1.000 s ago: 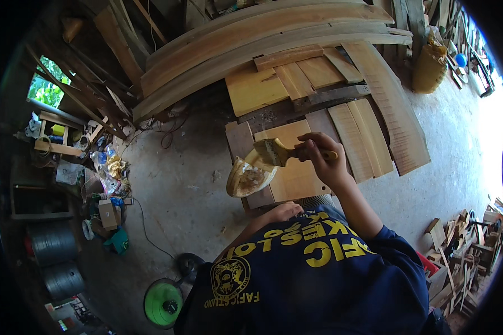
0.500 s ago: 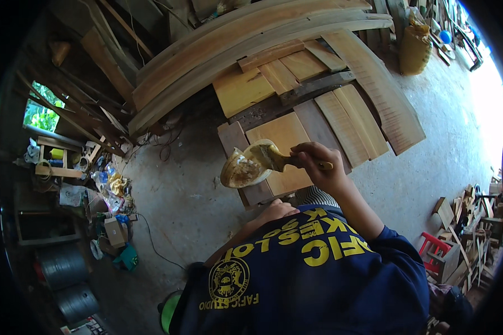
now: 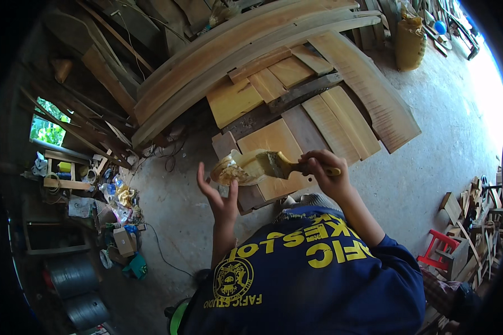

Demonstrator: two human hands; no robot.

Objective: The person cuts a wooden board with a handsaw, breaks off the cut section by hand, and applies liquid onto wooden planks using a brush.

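Observation:
My right hand [image 3: 331,174] is closed around the handle of a paintbrush [image 3: 304,168]. The brush's bristle end lies at a shallow pale tub [image 3: 246,174], tilted and smeared with brown and white residue. Beside the tub's left end, my left hand [image 3: 221,198] is raised with its fingers spread. Its thumb overlaps the tub's near edge; I cannot tell whether it touches. Below the tub is a smooth orange-brown board [image 3: 279,187], partly covered by tub and brush.
Several flat boards [image 3: 341,120] lie beyond, with long curved planks [image 3: 235,56] behind them. Cluttered odds and ends [image 3: 117,201] and metal drums [image 3: 70,273] stand at left. At right are a red plastic frame [image 3: 439,248], scrap wood [image 3: 475,218] and another person's plaid sleeve [image 3: 439,290].
My left hand has come up from near my body to the tub's left side, its fingers spreading. The tub has shifted slightly and turned. My right hand still grips the brush, a little further right.

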